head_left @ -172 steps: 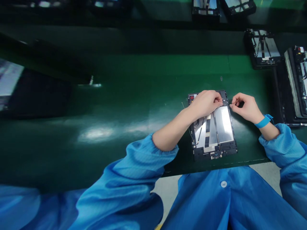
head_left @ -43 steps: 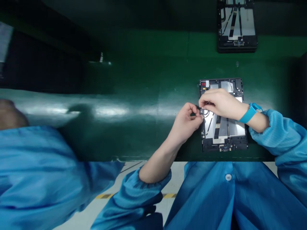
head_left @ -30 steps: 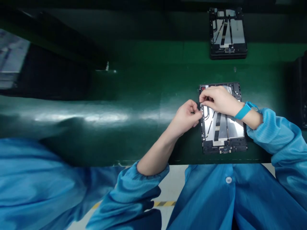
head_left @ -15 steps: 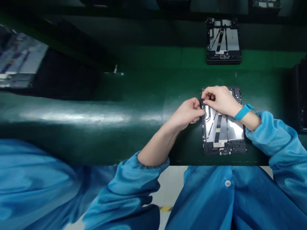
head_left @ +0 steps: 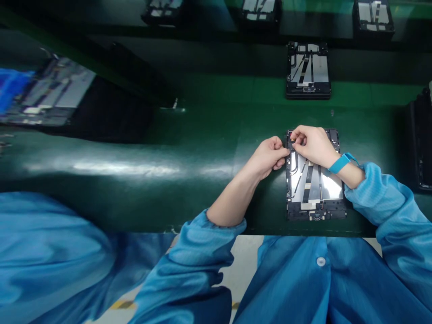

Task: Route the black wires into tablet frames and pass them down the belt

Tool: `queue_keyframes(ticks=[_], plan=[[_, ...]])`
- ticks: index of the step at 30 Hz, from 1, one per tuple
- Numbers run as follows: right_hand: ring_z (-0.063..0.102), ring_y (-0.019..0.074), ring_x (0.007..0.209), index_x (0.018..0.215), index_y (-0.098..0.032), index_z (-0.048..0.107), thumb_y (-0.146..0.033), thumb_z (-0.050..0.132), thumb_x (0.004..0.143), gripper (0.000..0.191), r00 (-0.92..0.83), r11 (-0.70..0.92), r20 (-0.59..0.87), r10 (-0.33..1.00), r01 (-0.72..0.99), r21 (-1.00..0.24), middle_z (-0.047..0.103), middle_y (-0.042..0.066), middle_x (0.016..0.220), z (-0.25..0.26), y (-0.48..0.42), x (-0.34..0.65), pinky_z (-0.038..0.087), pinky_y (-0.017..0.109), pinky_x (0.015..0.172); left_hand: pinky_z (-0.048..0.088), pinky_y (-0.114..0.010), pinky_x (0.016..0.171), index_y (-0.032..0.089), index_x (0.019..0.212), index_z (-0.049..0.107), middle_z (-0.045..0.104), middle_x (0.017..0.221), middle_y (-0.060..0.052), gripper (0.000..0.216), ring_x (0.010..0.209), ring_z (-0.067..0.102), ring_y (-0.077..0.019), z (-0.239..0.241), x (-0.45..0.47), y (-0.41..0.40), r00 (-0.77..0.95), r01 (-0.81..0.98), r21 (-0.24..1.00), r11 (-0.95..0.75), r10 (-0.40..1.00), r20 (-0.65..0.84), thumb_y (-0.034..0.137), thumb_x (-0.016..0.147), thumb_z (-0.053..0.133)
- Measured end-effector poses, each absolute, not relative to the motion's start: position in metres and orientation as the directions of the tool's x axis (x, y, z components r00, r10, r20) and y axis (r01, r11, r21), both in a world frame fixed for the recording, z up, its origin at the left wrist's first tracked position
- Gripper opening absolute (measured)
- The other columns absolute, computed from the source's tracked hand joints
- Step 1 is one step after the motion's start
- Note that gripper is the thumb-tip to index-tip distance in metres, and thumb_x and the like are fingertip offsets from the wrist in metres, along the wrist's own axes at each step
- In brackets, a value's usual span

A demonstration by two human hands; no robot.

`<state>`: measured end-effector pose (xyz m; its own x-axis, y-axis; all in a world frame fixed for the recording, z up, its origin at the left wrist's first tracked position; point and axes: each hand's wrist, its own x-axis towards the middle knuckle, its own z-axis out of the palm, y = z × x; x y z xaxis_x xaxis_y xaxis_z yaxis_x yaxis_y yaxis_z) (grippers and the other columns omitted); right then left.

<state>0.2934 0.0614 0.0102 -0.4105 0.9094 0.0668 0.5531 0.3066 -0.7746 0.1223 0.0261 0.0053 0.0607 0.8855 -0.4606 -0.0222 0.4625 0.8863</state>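
An opened tablet [head_left: 332,186] lies flat on the green bench in front of me, its silver inside, black ribbon cables and small circuit board facing up. My left hand [head_left: 270,157] is closed at its upper left edge, thumb and forefinger pressed together; what they hold, if anything, is too small to make out. Over the tablet's upper part rests my right hand [head_left: 313,145], wearing a blue wrist strap [head_left: 340,163]. Its thumb and forefinger pinch a small orange-coloured part [head_left: 293,140] at the upper left corner. The hand hides much of the tablet's top.
Behind lies a stack of similar opened tablets [head_left: 308,92]. More units [head_left: 374,15] sit on the shelf at the back. At left stands another pile of tablets [head_left: 50,99], blurred, beside a person in a blue sleeve [head_left: 50,252]. A dark stack [head_left: 423,139] borders the right side.
The view has shifted, showing more of the back shelf. An orange-coloured part now shows between my right fingertips. Both hands stay at the tablet's upper left edge.
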Motion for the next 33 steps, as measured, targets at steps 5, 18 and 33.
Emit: queue_keyframes(ticks=[5, 18, 33], plan=[[0.067, 0.0151, 0.074, 0.091, -0.018, 0.072, -0.004, 0.064, 0.078, 0.021, -0.410, 0.305, 0.056, 0.910, 0.574, -0.760, 0.074, -0.001, 0.079, 0.011, 0.061, 0.294, 0.046, 0.026, 0.075, 0.026, -0.015, 0.034, 0.026, 0.076, 0.037, 0.043, 0.040, 0.012, 0.037, 0.031, 0.042, -0.0067, 0.005, 0.121, 0.027, 0.078, 0.010, 0.880, 0.474, 0.877, -0.474, 0.002, 0.077, 0.065], [0.066, 0.0142, 0.073, 0.090, -0.019, 0.069, -0.005, 0.066, 0.079, 0.019, -0.420, 0.331, 0.079, 0.904, 0.572, -0.750, 0.073, -0.002, 0.079, 0.008, 0.063, 0.297, 0.046, 0.026, 0.076, 0.027, -0.016, 0.033, 0.026, 0.077, 0.037, 0.042, 0.041, 0.013, 0.038, 0.031, 0.044, -0.0077, 0.012, 0.126, 0.029, 0.081, 0.043, 0.876, 0.480, 0.873, -0.482, 0.002, 0.087, 0.065], [0.075, 0.0249, 0.076, 0.113, -0.021, 0.065, -0.045, 0.072, 0.087, 0.037, -0.044, 0.004, -0.050, 0.998, 0.787, -0.617, 0.077, 0.006, 0.088, 0.024, -0.006, 0.393, 0.061, 0.040, 0.075, 0.016, -0.019, 0.034, 0.026, 0.077, 0.035, 0.035, 0.041, 0.014, 0.037, 0.030, 0.032, -0.0061, 0.016, 0.142, 0.027, 0.002, 0.048, 0.830, 0.555, 0.831, -0.556, 0.008, 0.097, 0.062]])
